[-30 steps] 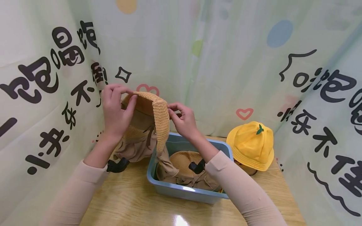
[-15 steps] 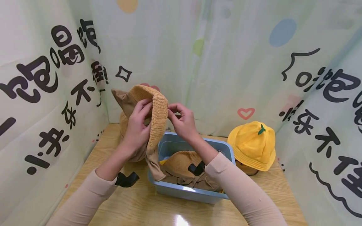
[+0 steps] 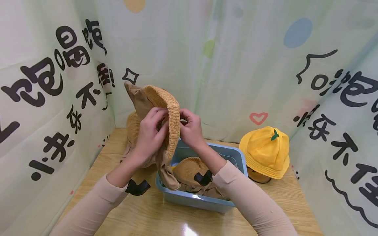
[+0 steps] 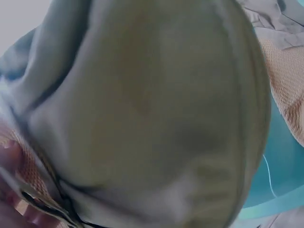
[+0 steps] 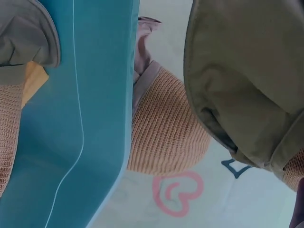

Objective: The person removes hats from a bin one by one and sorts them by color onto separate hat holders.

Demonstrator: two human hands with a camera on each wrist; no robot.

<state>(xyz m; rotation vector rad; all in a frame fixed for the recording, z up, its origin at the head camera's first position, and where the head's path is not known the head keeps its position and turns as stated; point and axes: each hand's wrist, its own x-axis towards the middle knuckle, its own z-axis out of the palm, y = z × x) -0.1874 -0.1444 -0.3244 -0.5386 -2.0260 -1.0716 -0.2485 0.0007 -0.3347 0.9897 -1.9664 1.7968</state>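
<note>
Both hands hold up a bucket hat [image 3: 173, 126] with a tan knit crown and a brown cloth brim, tilted on its side above the left end of a blue bin [image 3: 200, 199]. My left hand [image 3: 151, 134] reaches into its hollow side, with fingers and thumb pinching near the knit edge. On the crown's outer side, my right hand [image 3: 192, 127] pinches the knit, its fingertips partly hidden behind it. The cloth brim [image 4: 156, 104] fills most of the left wrist view. In the right wrist view the brim [image 5: 247, 61] hangs at the upper right.
Another knit-crowned hat [image 3: 189, 168] lies in the bin with brown cloth and a bit of yellow. Behind my left hand, a similar hat [image 3: 132, 127] rests on the wooden table [image 3: 136, 214]. A yellow hat [image 3: 265, 150] sits right of the bin. Printed curtains [image 3: 230, 82] surround the table.
My left hand has let go of the brim's far left edge and moved right, into the hat near my right hand. The brim now flips upward at left; the right hand keeps its pinch.
</note>
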